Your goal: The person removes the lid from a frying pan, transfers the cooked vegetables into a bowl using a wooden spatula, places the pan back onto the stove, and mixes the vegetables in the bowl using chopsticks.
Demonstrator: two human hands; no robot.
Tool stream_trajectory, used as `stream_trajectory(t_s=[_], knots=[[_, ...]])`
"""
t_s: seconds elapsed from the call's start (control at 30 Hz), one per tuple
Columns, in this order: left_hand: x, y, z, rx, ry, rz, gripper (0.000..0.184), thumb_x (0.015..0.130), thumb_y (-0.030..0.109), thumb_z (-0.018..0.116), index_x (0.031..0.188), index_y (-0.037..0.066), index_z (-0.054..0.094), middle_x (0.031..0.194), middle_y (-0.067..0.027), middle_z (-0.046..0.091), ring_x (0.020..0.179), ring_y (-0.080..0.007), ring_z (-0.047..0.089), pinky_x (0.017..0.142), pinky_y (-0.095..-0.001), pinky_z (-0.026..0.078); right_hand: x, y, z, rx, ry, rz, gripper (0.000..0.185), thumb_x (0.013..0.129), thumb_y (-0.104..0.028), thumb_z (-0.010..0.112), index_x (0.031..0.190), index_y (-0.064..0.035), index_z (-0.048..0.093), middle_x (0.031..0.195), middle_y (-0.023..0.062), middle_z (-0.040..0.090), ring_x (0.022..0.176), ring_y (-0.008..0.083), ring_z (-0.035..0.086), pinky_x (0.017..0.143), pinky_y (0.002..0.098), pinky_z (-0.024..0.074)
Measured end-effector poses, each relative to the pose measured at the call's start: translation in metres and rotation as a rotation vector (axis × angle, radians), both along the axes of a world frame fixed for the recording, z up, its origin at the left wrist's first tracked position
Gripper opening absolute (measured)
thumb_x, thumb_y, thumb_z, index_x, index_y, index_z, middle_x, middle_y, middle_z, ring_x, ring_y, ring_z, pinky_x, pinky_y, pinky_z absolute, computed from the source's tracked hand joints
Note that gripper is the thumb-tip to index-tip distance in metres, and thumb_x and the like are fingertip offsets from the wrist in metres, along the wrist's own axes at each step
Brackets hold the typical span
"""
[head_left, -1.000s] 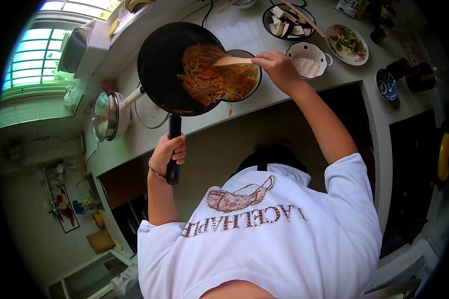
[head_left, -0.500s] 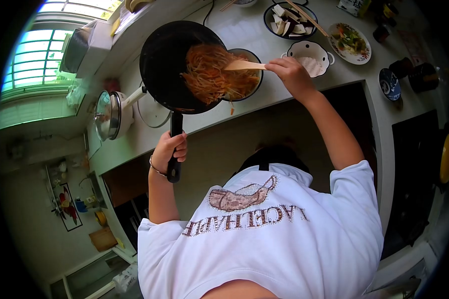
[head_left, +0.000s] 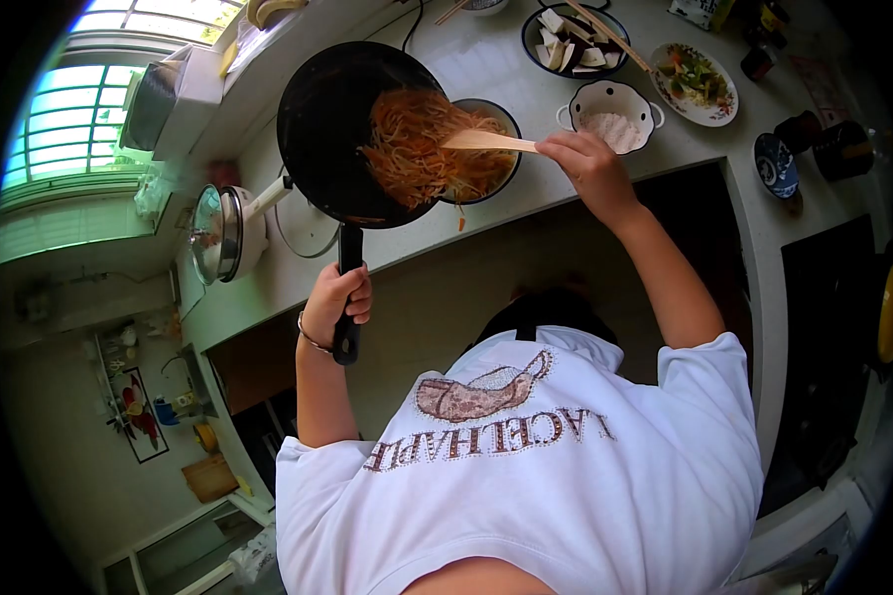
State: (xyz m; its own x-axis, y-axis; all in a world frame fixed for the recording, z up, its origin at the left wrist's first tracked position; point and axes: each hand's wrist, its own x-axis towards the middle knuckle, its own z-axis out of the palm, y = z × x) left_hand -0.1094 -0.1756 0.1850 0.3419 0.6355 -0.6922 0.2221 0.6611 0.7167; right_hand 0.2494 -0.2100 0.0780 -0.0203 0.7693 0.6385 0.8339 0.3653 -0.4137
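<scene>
My left hand (head_left: pixel 337 305) is wrapped round the black handle of a dark frying pan (head_left: pixel 318 129), which is tilted over a round bowl (head_left: pixel 511 124). Orange and pale shredded food (head_left: pixel 407 149) lies at the pan's right side and spreads over into the bowl, with a strand hanging at the bowl's near edge. Between the fingers of my right hand (head_left: pixel 590 171) is a wooden spatula (head_left: pixel 491 141), its blade touching the shreds. Just beyond that hand sits a white two-handled bowl of pale powder (head_left: pixel 610 97).
At the back are a bowl of cut eggplant (head_left: pixel 556 59) with chopsticks across it and a floral plate (head_left: pixel 719 109) of chopped vegetables. A lidded pot (head_left: pixel 243 233) and a glass lid (head_left: pixel 303 233) are at left. A blue patterned bowl (head_left: pixel 776 166) stands at right.
My right hand and the spatula have moved right and toward me, away from the bowl. My left hand and the pan have barely moved.
</scene>
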Motion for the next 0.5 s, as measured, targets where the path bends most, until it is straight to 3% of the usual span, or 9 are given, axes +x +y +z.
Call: stream_trajectory(t_s=[0.1, 0.3, 0.37, 0.5], knots=[[-0.002, 0.000, -0.003, -0.003, -0.004, 0.001, 0.016, 0.086, 0.014, 0.051, 0.072, 0.010, 0.042, 0.054, 0.0038, 0.037, 0.039, -0.0042, 0.033, 0.035, -0.0205, 0.029, -0.012, -0.002, 0.004, 0.010, 0.059, 0.074, 0.025, 0.071, -0.003, 0.056, 0.094, -0.0059, 0.064, 0.092, 0.0066, 0.062, 0.081, 0.0237, 0.058, 0.073, 0.0333, 0.0468], [-0.001, -0.004, 0.000, 0.012, -0.005, -0.002, 0.016, 0.084, 0.012, 0.050, 0.071, 0.009, 0.041, 0.055, 0.0022, 0.039, 0.040, -0.0053, 0.034, 0.036, -0.0215, 0.031, -0.020, -0.001, 0.001, 0.075, -0.168, 0.133, 0.027, 0.071, -0.001, 0.057, 0.097, -0.0029, 0.062, 0.094, 0.0053, 0.060, 0.079, 0.0211, 0.056, 0.072, 0.0317, 0.0452], [-0.001, -0.004, 0.001, 0.021, -0.003, 0.005, 0.016, 0.083, 0.011, 0.051, 0.071, 0.009, 0.041, 0.055, 0.0021, 0.039, 0.040, -0.0055, 0.035, 0.036, -0.0217, 0.031, -0.017, -0.003, 0.002, 0.094, -0.255, 0.116, 0.022, 0.070, -0.006, 0.056, 0.091, -0.0027, 0.062, 0.090, 0.0034, 0.060, 0.080, 0.0185, 0.055, 0.073, 0.0310, 0.0449], [-0.001, -0.005, 0.001, 0.022, 0.004, 0.018, 0.015, 0.082, 0.010, 0.050, 0.070, 0.008, 0.041, 0.055, 0.0020, 0.039, 0.039, -0.0059, 0.035, 0.036, -0.0221, 0.031, -0.011, -0.005, 0.001, 0.107, -0.286, 0.117, 0.022, 0.070, -0.006, 0.056, 0.091, -0.0027, 0.061, 0.090, 0.0028, 0.059, 0.080, 0.0181, 0.055, 0.074, 0.0308, 0.0448]])
